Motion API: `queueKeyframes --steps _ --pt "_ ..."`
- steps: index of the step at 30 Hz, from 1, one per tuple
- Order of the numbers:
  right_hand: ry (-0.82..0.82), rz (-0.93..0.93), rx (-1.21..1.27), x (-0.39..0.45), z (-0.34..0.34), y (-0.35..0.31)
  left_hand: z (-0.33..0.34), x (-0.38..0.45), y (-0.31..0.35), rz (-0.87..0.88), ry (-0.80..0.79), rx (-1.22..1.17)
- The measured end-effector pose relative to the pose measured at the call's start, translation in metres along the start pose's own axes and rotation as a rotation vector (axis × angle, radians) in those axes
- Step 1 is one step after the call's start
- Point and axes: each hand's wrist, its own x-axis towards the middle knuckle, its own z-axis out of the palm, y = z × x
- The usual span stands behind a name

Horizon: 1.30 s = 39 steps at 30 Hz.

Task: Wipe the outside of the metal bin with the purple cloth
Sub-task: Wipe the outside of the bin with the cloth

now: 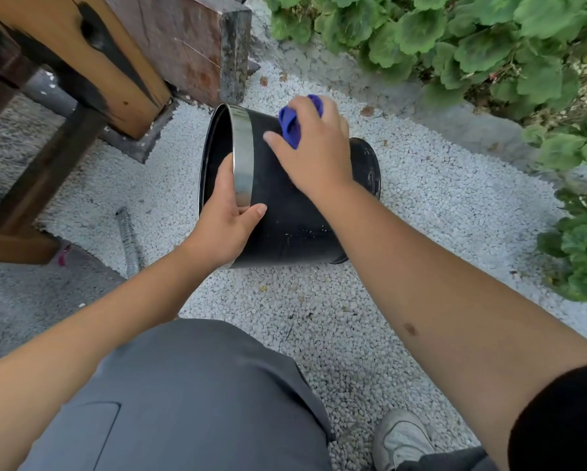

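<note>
A black metal bin [292, 226] with a shiny silver band round its rim lies tipped on its side on white gravel, its mouth facing left. My left hand [224, 226] grips the rim, thumb on the outer wall and fingers inside the mouth. Pressed against the upper side of the bin's wall is my right hand [316, 154], closed on a bunched purple cloth [292, 125]. Most of the cloth is hidden under that hand; only folds show at the fingers.
A heavy wooden bench leg [91, 62] and a dark stone block [190, 39] stand at the upper left. Green leafy plants [472, 45] border a concrete kerb on the right. A corrugated grey hose [129, 239] lies at the left. My knee and shoe are below.
</note>
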Motion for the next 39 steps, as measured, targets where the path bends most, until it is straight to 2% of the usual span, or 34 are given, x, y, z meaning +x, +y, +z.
queueKeyframes --steps 2,5,8,12,15,17,19,21,23,26,29,30,33,39 --pt "0.066 -0.043 -0.049 -0.006 0.006 0.006 0.000 0.000 0.000 0.013 0.000 0.007" --pt "0.104 0.027 -0.075 -0.007 0.004 0.032 -0.003 -0.001 -0.003 0.002 -0.005 0.028" --pt "0.033 0.161 -0.116 -0.004 -0.007 0.066 -0.003 -0.002 -0.002 0.001 -0.011 0.064" --pt "-0.085 0.210 -0.197 0.005 -0.030 0.097 -0.001 0.002 0.001 0.006 -0.033 0.087" --pt "0.022 0.371 0.023 0.010 -0.047 0.102 0.000 0.003 0.005 -0.002 -0.055 0.076" --pt "0.194 0.581 0.315 0.011 -0.057 0.097 0.001 0.001 0.005 0.010 -0.050 0.076" --pt "0.247 0.714 0.614 0.009 -0.061 0.085 0.000 0.000 0.002 0.016 -0.041 0.069" --pt "0.188 0.656 0.809 0.005 -0.057 0.059 0.000 -0.001 0.001 0.010 -0.030 0.072" --pt "0.137 0.525 0.865 0.001 -0.044 0.023 0.000 0.001 0.000 0.010 -0.019 0.060" --pt "0.106 0.298 0.702 -0.009 -0.018 -0.027 0.002 0.004 -0.001 -0.004 -0.015 -0.001" --pt "0.062 0.013 0.408 -0.028 0.004 -0.045 0.001 0.005 -0.002 0.046 -0.023 0.031" --pt "0.066 0.004 0.357 -0.031 0.007 -0.041 0.000 0.004 -0.004 0.050 -0.023 0.028" --pt "0.136 0.163 0.253 -0.032 0.006 -0.015 -0.002 0.000 -0.008 0.003 -0.001 -0.031" --pt "0.181 0.357 0.171 -0.030 0.000 0.050 -0.006 -0.002 -0.007 -0.034 0.037 -0.022"
